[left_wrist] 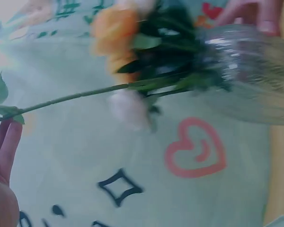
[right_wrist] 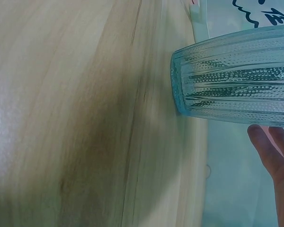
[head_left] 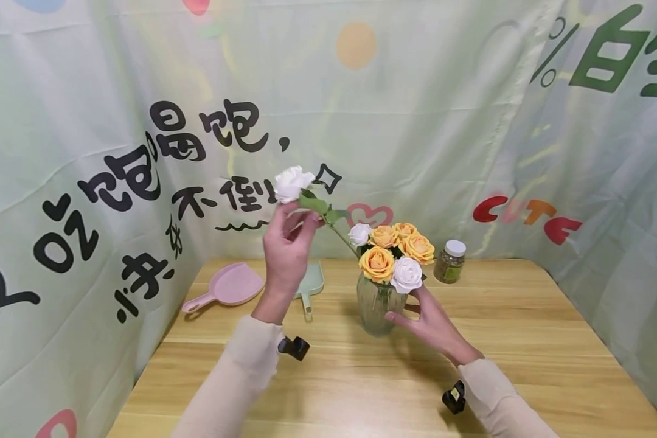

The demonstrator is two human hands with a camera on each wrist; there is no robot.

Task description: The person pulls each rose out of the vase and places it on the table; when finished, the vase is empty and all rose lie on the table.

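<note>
A long-stemmed artificial white rose (head_left: 292, 184) leans to the upper left, its stem (left_wrist: 85, 94) running down to the vase. My left hand (head_left: 289, 243) pinches that stem near the leaves, just under the bloom. The ribbed clear glass vase (head_left: 378, 310) stands upright on the table, holding several orange roses (head_left: 378, 264) and white roses (head_left: 407, 275). Around its right side, my right hand (head_left: 429, 319) holds the vase, thumb in front; the other fingers are partly hidden. In the right wrist view, the fingers (right_wrist: 267, 153) lie along the vase wall.
Behind the vase to the right stands a jar (head_left: 450, 261) with a white lid. A pink dustpan (head_left: 234, 285) and a pale green dustpan-shaped piece (head_left: 310, 280) lie at the back left of the wooden table (head_left: 525, 340). Printed cloth (head_left: 416, 121) hangs behind and at the sides.
</note>
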